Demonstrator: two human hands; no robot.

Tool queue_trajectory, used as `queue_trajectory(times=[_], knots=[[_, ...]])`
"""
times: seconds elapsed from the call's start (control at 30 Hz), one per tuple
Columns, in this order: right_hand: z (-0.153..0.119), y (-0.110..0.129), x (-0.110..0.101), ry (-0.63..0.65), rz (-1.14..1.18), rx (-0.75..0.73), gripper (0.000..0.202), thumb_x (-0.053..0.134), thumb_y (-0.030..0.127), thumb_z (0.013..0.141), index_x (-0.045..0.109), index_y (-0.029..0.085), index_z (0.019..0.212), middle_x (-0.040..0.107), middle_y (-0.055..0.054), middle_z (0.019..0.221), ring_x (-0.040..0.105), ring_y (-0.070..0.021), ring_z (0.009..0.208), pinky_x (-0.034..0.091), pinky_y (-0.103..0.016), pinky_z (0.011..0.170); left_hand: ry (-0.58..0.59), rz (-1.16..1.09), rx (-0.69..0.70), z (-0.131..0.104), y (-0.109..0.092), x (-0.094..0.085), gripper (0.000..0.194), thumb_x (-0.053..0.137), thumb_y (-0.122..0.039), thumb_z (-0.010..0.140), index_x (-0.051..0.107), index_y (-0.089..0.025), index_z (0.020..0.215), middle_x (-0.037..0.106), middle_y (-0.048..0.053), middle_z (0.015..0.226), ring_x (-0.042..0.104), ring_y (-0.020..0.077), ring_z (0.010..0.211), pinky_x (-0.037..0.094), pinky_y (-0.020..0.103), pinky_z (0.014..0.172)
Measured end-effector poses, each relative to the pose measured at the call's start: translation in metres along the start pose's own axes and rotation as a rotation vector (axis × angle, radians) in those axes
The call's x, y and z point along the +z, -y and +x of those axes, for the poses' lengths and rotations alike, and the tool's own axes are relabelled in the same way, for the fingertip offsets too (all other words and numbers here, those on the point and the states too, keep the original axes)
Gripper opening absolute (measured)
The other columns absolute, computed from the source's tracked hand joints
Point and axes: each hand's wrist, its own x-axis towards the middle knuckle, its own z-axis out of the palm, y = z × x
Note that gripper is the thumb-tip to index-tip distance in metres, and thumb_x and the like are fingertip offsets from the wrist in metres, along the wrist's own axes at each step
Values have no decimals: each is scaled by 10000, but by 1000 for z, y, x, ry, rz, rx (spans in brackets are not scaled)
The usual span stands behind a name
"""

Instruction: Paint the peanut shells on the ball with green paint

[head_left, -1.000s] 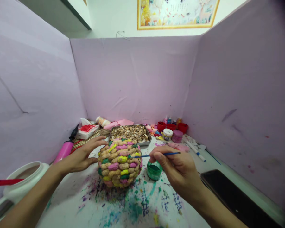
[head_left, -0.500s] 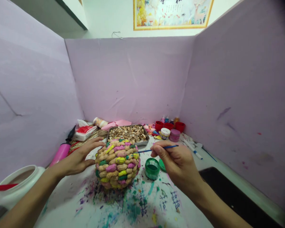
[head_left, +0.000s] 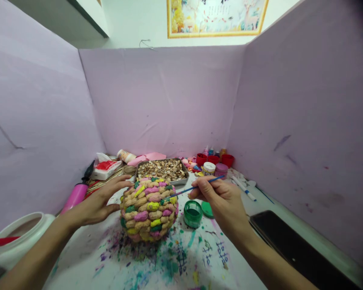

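Note:
A round object covered in peanuts [head_left: 148,209], some painted pink, yellow and green, rests on the paint-stained table [head_left: 109,257]. My left hand [head_left: 101,201] is at its left side, fingers spread, fingertips at the shells. Pinched in my right hand [head_left: 216,199] is a thin blue paintbrush [head_left: 186,190], its tip at a green-dabbed peanut on the right part of the ball. Just right of the ball stands an open jar of green paint [head_left: 192,214], with its green lid [head_left: 207,209] beside it, partly behind my right hand.
Behind the ball sits a metal tray of shells [head_left: 186,177]. Paint pots [head_left: 209,168] and red cups [head_left: 228,160] stand at the back right. A black phone [head_left: 290,245] lies at right, a white tub [head_left: 21,233] and pink pump [head_left: 75,197] at left. Lilac panels enclose the table.
My right hand has shifted slightly left and the brush is now tilted more steeply, its handle end higher. The whole view has drifted a little. My left hand stays at the ball.

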Motion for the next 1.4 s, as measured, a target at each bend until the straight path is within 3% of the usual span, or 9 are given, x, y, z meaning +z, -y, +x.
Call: queue_trajectory(times=[0.37, 0.53, 0.8, 1.07, 1.23, 1.4], knots=[[4, 0, -6, -48, -204, -87, 273, 569, 399, 817, 674, 173, 707, 697, -32, 575, 632, -157, 528, 490, -262, 518, 8, 12, -7, 1, -1, 0, 445, 482, -338, 906, 361, -326, 1334, 365, 80, 1467, 314, 322, 1361, 344, 531, 1073], [0, 2, -2, -4, -82, -8, 308, 593, 453, 797, 676, 172, 703, 692, -31, 562, 642, -159, 530, 512, -269, 535, 10, 11, -18, 2, -2, -1, 440, 487, -341, 902, 384, -310, 1329, 369, 80, 1471, 332, 322, 1353, 358, 506, 1071], [1, 1, 3, -28, 129, 155, 409, 709, 567, 644, 682, 159, 648, 675, -27, 524, 647, -156, 515, 528, -258, 538, 4, 39, 9, 2, -6, -3, 439, 485, -304, 903, 373, -295, 1327, 383, 110, 1457, 348, 324, 1345, 376, 518, 1050], [6, -2, -8, -82, -28, 65, 343, 653, 503, 736, 689, 165, 685, 692, -34, 558, 644, -157, 539, 513, -269, 558, -1, 38, -1, 1, 1, 1, 454, 483, -359, 903, 373, -310, 1340, 397, 101, 1455, 363, 326, 1338, 385, 526, 1044], [4, 0, -4, -22, 15, 40, 321, 635, 482, 755, 680, 171, 685, 698, -33, 562, 658, -160, 542, 529, -275, 566, -12, 23, -9, 0, 5, 3, 463, 485, -378, 900, 383, -324, 1349, 391, 84, 1465, 357, 330, 1341, 379, 531, 1049], [3, -3, -5, 2, -91, -3, 308, 599, 448, 794, 680, 173, 681, 697, -35, 573, 649, -164, 543, 512, -278, 546, -6, 30, 3, -2, 8, 4, 477, 484, -366, 904, 351, -335, 1361, 380, 87, 1470, 353, 329, 1344, 381, 541, 1042]])
